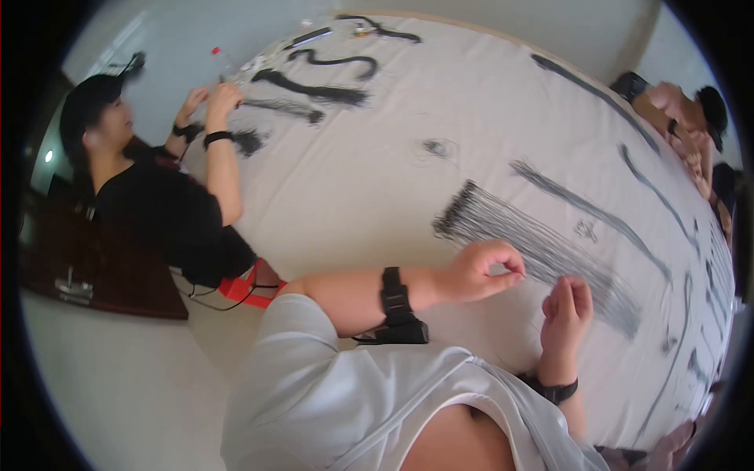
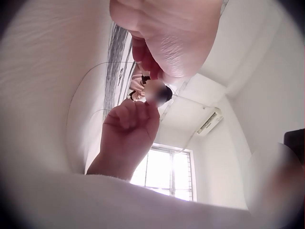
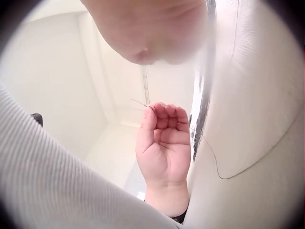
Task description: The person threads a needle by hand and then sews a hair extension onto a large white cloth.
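Observation:
My left hand is over the white cloth, its thumb and index finger curled into a ring. The right wrist view shows that hand pinching a thin dark strand; a short end sticks out past the thumb, and the rest trails in a loop over the cloth. My right hand is close beside it, apart, fingertips drawn together against the thumb. In the left wrist view, the strand curves over the cloth, and a faint length meets the curled fingers of my right hand; the pinch itself is hidden.
A wide band of dark strands lies beyond my hands on the cloth-covered table. More bundles lie at the far left and right. A person in black works at the left; another person is at the far right.

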Motion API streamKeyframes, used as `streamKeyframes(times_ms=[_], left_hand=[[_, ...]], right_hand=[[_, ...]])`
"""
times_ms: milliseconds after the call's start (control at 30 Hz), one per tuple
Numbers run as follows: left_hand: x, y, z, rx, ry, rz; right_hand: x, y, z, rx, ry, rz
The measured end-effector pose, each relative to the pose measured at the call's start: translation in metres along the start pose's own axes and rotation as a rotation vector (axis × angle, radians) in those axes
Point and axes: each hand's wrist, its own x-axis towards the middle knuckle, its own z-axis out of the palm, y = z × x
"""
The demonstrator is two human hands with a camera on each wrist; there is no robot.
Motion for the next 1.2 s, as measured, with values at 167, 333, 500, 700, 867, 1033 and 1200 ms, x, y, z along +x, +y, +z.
streamKeyframes(times_ms=[167,333,500,700,867,1033,1200], left_hand=[[-0.003,0.0,-0.001,-0.085,-0.058,-0.066],[-0.001,-0.005,-0.005,-0.173,-0.063,-0.128],[0.0,-0.011,-0.009,-0.298,-0.045,-0.285],[-0.001,-0.007,-0.005,-0.25,-0.012,-0.249],[-0.001,-0.005,-0.003,-0.04,-0.03,-0.096],[-0.001,0.013,0.003,0.008,0.024,-0.067],[-0.004,0.058,0.005,-0.272,0.146,-0.09]], right_hand=[[-0.003,-0.001,-0.003,0.009,-0.111,0.013],[-0.003,0.002,0.001,-0.218,-0.124,-0.11],[0.009,0.013,-0.002,-0.42,-0.112,-0.348],[0.009,0.011,-0.004,-0.448,-0.1,-0.37],[0.004,-0.001,-0.005,-0.412,-0.101,-0.337],[-0.013,-0.023,-0.004,-0.185,-0.115,-0.317],[-0.044,-0.062,-0.015,0.038,-0.243,-0.303]])
